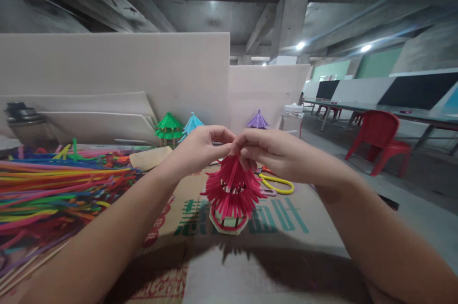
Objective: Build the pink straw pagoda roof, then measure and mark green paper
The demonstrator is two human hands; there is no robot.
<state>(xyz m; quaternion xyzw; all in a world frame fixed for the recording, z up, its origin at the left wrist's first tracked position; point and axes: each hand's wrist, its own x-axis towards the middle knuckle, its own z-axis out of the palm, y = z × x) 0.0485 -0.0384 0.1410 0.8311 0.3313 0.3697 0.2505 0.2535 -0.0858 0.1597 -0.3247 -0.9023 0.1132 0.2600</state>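
Observation:
A small red pavilion model (232, 189), its two-tiered fringed roof apparently built from pipe cleaners, stands on a pale, many-sided base in front of me. Dark posts show between the lower roof and the base. From the left, my left hand (209, 144) reaches in with thumb and forefinger pinched at the roof's peak. My right hand (266, 153) comes from the other side, fingers curled and closed on the same peak, their tips partly hiding it. Just behind the model, near my right hand, lie yellow-handled scissors (277, 184).
Printed cardboard (286, 256) covers the table. Loose colourful pipe cleaners (64, 184) heap up at the left. Behind stand green (169, 127), blue (193, 123) and purple (258, 119) pavilion models, and a clear jar (292, 120). A red chair (381, 139) is farther right.

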